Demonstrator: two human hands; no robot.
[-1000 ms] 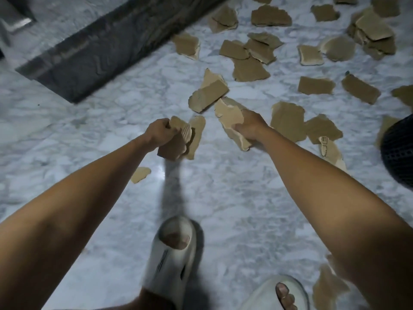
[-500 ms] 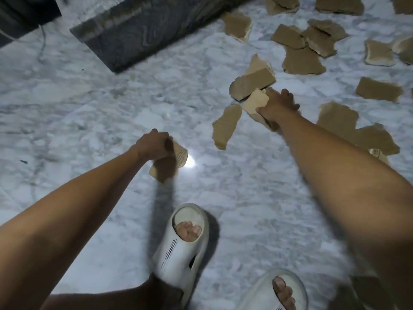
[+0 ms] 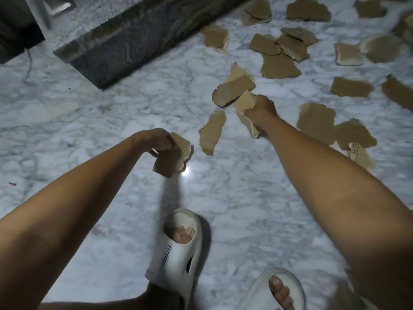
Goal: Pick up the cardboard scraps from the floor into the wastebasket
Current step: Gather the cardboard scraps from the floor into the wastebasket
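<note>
My left hand (image 3: pixel 154 140) grips a small stack of brown cardboard scraps (image 3: pixel 173 158) above the marble floor. My right hand (image 3: pixel 261 113) holds a long torn scrap (image 3: pixel 244 108) just off the floor, right beside a pile of two scraps (image 3: pixel 232 89). A narrow scrap (image 3: pixel 212 132) lies flat between my hands. Several more scraps (image 3: pixel 279 63) are scattered over the floor toward the upper right, and two bigger ones (image 3: pixel 317 123) lie just right of my right arm. The wastebasket is out of view.
A dark stone step (image 3: pixel 134 41) runs diagonally across the upper left. The white marble floor (image 3: pixel 89 121) spreads around me. My feet in white slippers (image 3: pixel 178 253) stand at the bottom centre, with a bright light reflection near my left hand.
The view has swung left, so the wastebasket at the right edge has left the frame. My left hand has drawn back toward me with its scraps. My right hand has lifted its scrap off the floor.
</note>
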